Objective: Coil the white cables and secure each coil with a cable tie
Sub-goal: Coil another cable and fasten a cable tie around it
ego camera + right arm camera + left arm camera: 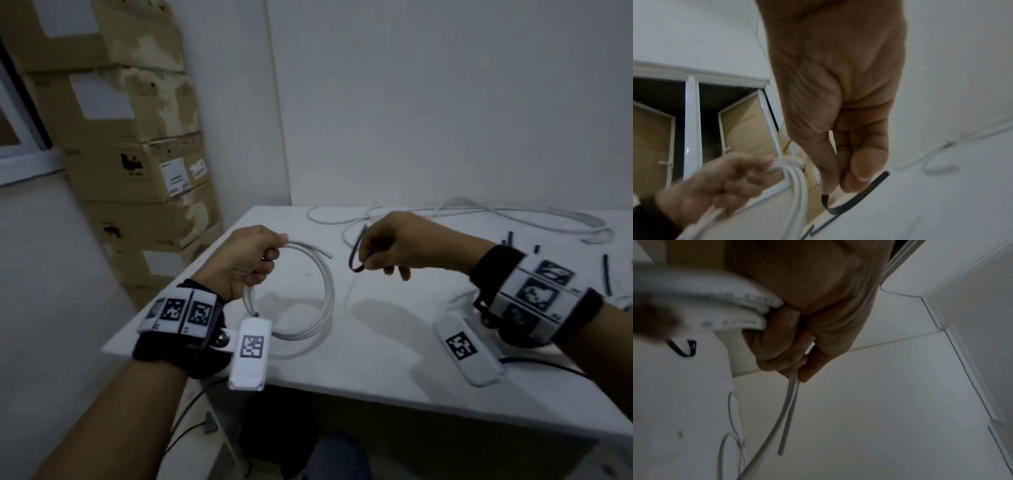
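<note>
Hands raised over the near part of a white rectangular table (376,359), apart from each other. Left hand (245,262) fisted around a round coil of thin white plastic-sheathed cable (325,291); the fingers curl round the bundled turns at the coil's upper left, so the loop hangs toward the tabletop, its lower arc hidden partly behind the wrist device. One cut end of the cable sticks out to the right past the knuckles. Left wrist view: fingers (777,344) wrapped tight on the strands, two lengths running out below the fist, one ending in a free tip. Right hand (394,245) holds a short, black, flat, bent cable tie (356,255), pinched between thumb and forefinger; the strip curves up and down from the pinch, clear of the coil. Right wrist view confirms the pinch: thumb and fingertip (863,167) pressed on the black strip (857,194), other fingers curled loosely. Further back on the table, loose white cables (462,212) lie uncoiled in wide loops. More black cable ties (606,270) lie scattered near the right edge. Stacked brown cardboard boxes (137,137) stand against the wall at left.
</note>
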Demonstrator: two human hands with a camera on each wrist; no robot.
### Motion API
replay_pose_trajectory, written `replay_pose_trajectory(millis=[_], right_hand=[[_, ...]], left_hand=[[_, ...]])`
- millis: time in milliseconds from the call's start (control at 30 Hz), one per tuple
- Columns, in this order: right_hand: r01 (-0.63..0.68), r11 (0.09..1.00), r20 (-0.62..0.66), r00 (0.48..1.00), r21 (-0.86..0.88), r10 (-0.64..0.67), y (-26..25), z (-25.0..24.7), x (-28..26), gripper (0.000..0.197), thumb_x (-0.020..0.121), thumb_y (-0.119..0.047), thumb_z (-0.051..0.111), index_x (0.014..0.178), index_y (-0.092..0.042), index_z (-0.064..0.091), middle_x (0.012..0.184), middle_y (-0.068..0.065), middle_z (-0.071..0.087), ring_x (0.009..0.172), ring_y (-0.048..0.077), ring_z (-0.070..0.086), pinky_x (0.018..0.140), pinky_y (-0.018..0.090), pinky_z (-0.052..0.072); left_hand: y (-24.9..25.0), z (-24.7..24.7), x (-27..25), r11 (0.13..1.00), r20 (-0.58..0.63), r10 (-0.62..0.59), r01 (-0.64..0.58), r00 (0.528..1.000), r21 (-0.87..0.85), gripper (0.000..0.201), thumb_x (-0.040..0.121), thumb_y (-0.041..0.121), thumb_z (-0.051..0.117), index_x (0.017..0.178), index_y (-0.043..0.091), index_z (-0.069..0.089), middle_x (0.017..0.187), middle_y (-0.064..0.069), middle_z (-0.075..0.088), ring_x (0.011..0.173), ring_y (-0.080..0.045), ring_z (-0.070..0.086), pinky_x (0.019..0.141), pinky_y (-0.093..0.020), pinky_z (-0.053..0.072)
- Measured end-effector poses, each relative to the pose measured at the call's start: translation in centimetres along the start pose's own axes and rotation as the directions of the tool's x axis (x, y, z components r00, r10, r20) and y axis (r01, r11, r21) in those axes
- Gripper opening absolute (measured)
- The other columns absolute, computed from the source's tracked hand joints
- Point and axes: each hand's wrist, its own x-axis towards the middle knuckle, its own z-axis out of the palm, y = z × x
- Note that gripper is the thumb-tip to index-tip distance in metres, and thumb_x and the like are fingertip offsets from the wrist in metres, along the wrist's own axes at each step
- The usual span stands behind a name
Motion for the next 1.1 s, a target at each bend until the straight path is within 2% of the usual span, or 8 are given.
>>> replay_pose_trajectory(millis=[67,200,267,367,500,700,967,1100], right_hand=[[0.076,0.996,-0.022,0.997,0.055,-0.074,-0.5,-1.8,-3.1,0.009,0.084,-0.008,0.068,0.082,-0.017,0.068,0.063,-0.002,0.064,0.052,0.011,0.059,0.047,0.023,0.048],[0.062,0.998,0.338,0.939,0.024,-0.067,-0.6,-1.1,-7.5,0.012,0.088,-0.006,0.063,0.091,-0.017,0.067,0.071,-0.011,0.062,0.062,0.004,0.056,0.051,0.018,0.049],[0.037,0.998,0.352,0.936,-0.047,-0.018,0.8,-0.9,-8.6,0.014,0.089,-0.007,0.062,0.090,-0.020,0.066,0.070,-0.014,0.062,0.058,0.000,0.056,0.057,0.020,0.051],[-0.005,0.989,0.051,0.999,-0.150,0.013,3.8,-2.3,-9.5,0.009,0.085,-0.011,0.065,0.088,-0.019,0.070,0.081,-0.011,0.070,0.073,0.006,0.063,0.075,0.023,0.052],[-0.028,0.991,-0.286,0.958,-0.134,-0.011,6.5,-4.4,-10.7,0.009,0.085,-0.011,0.066,0.089,-0.017,0.071,0.082,-0.009,0.070,0.071,0.001,0.060,0.067,0.013,0.045],[0.058,0.989,-0.366,0.925,-0.135,-0.104,7.9,-4.8,-11.9,0.010,0.084,-0.008,0.067,0.087,-0.016,0.072,0.074,-0.018,0.061,0.066,-0.003,0.055,0.064,0.010,0.042],[0.207,0.955,-0.466,0.838,-0.211,-0.284,7.9,-5.6,-11.6,0.009,0.083,-0.008,0.067,0.090,-0.011,0.072,0.081,-0.002,0.067,0.065,0.004,0.054,0.064,0.010,0.043],[0.200,0.972,-0.668,0.741,0.124,-0.067,7.7,-5.8,-10.8,0.014,0.083,-0.008,0.068,0.095,-0.014,0.073,0.080,-0.001,0.069,0.071,0.007,0.062,0.069,0.019,0.051]], left_hand=[[0.5,3.6,0.3,1.000,0.031,0.024,-0.024,0.999,0.020,0.030,0.095,0.013,0.056,0.069,0.016,0.041,0.052,0.001,0.038,0.032,-0.006,0.023,0.033,-0.010,0.014],[2.0,11.1,0.3,0.997,0.183,0.050,-0.060,0.982,0.050,0.027,0.096,0.016,0.056,0.072,0.016,0.043,0.050,0.004,0.040,0.034,-0.006,0.022,0.034,-0.012,0.014],[2.6,14.2,-0.1,0.993,0.256,0.067,-0.089,0.964,0.078,0.026,0.096,0.017,0.056,0.073,0.016,0.045,0.052,0.003,0.040,0.035,-0.006,0.022,0.034,-0.012,0.015],[3.0,17.5,-0.9,0.985,0.336,0.082,-0.129,0.938,0.118,0.022,0.096,0.019,0.056,0.076,0.014,0.048,0.054,0.003,0.039,0.036,-0.007,0.022,0.034,-0.012,0.016],[2.8,20.0,-1.1,0.981,0.376,0.081,-0.142,0.923,0.135,0.030,0.100,0.024,0.049,0.072,0.014,0.048,0.052,0.004,0.035,0.036,-0.006,0.022,0.035,-0.013,0.015],[2.5,21.7,-0.3,0.980,0.375,0.092,-0.151,0.922,0.133,0.037,0.100,0.018,0.044,0.064,0.015,0.039,0.048,0.004,0.030,0.035,-0.006,0.020,0.038,-0.012,0.014],[1.7,21.6,0.3,0.985,0.367,0.084,-0.133,0.926,0.109,0.020,0.099,0.016,0.047,0.112,0.021,0.061,0.052,0.005,0.036,0.036,-0.006,0.025,0.037,-0.011,0.017],[1.6,21.5,-0.4,0.979,0.353,0.157,-0.191,0.922,0.065,0.011,0.098,0.016,0.052,0.091,0.021,0.059,0.055,0.002,0.038,0.040,-0.009,0.023,0.040,-0.013,0.016]])
